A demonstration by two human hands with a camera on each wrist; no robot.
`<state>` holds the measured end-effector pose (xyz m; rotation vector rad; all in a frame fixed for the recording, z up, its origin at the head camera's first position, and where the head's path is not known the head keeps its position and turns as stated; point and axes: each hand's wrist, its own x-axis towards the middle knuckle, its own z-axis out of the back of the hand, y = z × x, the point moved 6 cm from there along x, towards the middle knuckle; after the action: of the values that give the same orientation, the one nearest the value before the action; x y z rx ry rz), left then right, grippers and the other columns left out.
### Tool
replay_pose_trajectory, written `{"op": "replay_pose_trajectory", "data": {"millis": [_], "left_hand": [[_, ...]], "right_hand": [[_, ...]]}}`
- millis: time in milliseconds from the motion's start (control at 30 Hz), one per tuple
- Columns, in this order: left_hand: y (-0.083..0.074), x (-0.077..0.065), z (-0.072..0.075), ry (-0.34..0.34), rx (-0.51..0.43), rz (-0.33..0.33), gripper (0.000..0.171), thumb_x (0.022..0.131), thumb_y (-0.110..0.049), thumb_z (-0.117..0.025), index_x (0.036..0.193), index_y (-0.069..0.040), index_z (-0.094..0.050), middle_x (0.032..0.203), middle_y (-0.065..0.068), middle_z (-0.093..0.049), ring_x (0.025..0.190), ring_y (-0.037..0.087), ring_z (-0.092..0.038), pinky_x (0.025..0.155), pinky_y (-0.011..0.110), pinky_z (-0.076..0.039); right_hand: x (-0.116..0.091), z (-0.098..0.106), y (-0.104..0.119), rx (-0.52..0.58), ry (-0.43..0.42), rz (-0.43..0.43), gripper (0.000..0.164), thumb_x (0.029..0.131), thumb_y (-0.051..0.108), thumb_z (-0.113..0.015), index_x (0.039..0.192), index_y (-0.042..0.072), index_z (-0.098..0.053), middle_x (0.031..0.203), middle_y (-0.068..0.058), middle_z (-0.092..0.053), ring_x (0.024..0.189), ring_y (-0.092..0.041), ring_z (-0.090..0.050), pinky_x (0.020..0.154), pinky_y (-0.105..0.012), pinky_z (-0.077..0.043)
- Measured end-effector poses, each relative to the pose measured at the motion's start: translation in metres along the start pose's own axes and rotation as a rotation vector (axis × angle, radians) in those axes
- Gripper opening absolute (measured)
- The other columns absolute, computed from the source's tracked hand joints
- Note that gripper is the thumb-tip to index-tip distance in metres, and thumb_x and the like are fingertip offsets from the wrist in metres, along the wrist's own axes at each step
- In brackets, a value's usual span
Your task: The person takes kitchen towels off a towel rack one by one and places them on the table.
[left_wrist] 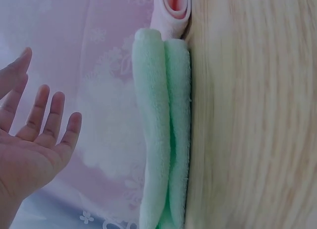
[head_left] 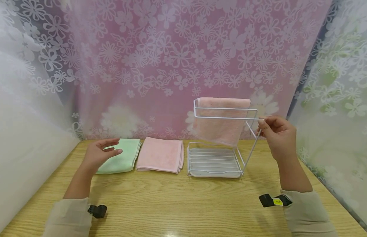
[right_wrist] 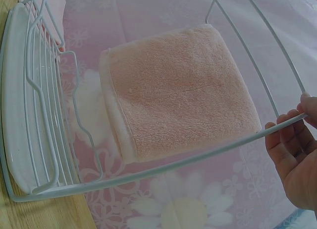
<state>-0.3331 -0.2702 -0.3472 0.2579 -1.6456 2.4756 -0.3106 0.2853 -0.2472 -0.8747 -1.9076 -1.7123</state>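
A white wire rack (head_left: 242,161) with a tray (head_left: 214,154) at its base stands on the table. Over its rear top bar hangs a pink towel (head_left: 222,123), which the right wrist view also shows close up. My right hand (head_left: 279,135) pinches the rack's upper right corner between thumb and fingers. At the left, my left hand (head_left: 100,153) hovers by a folded green towel (head_left: 124,158), fingers apart and holding nothing. Between that towel and the rack lies a folded pink towel (head_left: 161,154).
Everything stands on a wood-grain table (head_left: 171,204). Behind it hangs a pink flowered curtain (head_left: 171,65), with pale curtains to the left and right. Each sleeve carries a small black wrist device, the right one (head_left: 272,200) with a yellow label.
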Motion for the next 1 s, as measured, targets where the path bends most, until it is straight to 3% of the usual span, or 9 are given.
{"op": "replay_pose_trajectory", "data": {"millis": [300, 767, 1000], "left_hand": [[-0.013, 0.000, -0.011, 0.021, -0.027, -0.012, 0.062, 0.083, -0.026, -0.080, 0.134, -0.001, -0.057, 0.135, 0.018, -0.054, 0.126, 0.040, -0.050, 0.086, 0.021, -0.052], [-0.040, -0.006, -0.025, 0.014, -0.086, -0.109, 0.052, 0.083, -0.017, -0.080, 0.129, 0.000, -0.061, 0.127, 0.008, -0.061, 0.123, 0.037, -0.053, 0.086, 0.023, -0.053], [-0.053, -0.007, -0.034, 0.023, -0.103, -0.169, 0.046, 0.084, -0.014, -0.079, 0.125, 0.000, -0.064, 0.123, 0.002, -0.061, 0.116, 0.022, -0.059, 0.087, 0.025, -0.053]], "right_hand": [[0.000, -0.001, 0.001, 0.022, 0.001, 0.003, 0.007, 0.090, -0.007, -0.064, 0.091, -0.014, -0.064, 0.073, -0.008, -0.065, 0.058, -0.014, -0.063, 0.058, -0.019, -0.055], [0.000, -0.001, 0.001, -0.005, -0.002, -0.001, 0.009, 0.090, -0.005, -0.065, 0.091, -0.014, -0.063, 0.073, -0.009, -0.065, 0.059, -0.014, -0.063, 0.059, -0.020, -0.056], [0.000, 0.000, 0.001, -0.005, -0.010, -0.004, 0.009, 0.090, -0.006, -0.065, 0.091, -0.015, -0.063, 0.072, -0.009, -0.065, 0.058, -0.013, -0.063, 0.058, -0.019, -0.056]]}}
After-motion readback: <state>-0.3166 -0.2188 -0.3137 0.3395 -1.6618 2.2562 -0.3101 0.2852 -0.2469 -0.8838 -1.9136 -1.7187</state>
